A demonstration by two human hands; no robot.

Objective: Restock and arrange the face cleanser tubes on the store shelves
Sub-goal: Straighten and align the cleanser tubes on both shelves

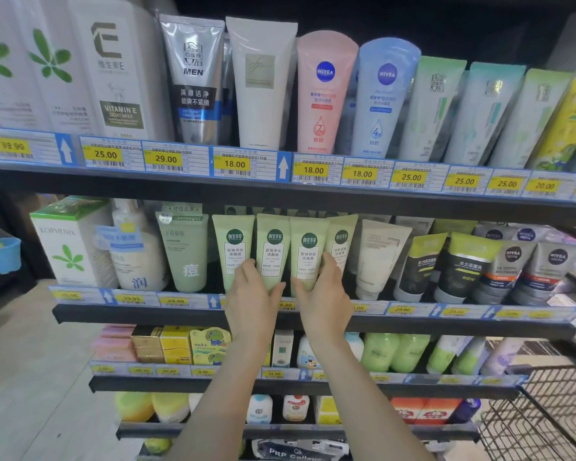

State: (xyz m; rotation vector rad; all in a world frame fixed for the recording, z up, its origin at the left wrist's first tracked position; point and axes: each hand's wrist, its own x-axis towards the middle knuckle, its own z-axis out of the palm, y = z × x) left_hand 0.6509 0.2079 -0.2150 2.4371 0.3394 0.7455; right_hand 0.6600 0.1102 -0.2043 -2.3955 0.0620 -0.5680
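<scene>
On the second shelf [313, 322], a white Kophenix box [68, 247] stands at the far left, then a sage green tube [185, 254]. Next comes a row of four pale green cleanser tubes [235, 251], standing cap-down. The left hand [251, 294] grips the second tube [273, 251]; just beside it, the right hand [326, 291] curls round the third tube [308, 254]. Further right stand a cream tube [378, 257] and dark men's tubes [463, 264], and a wire cart [546, 410] sits low at the far right.
</scene>
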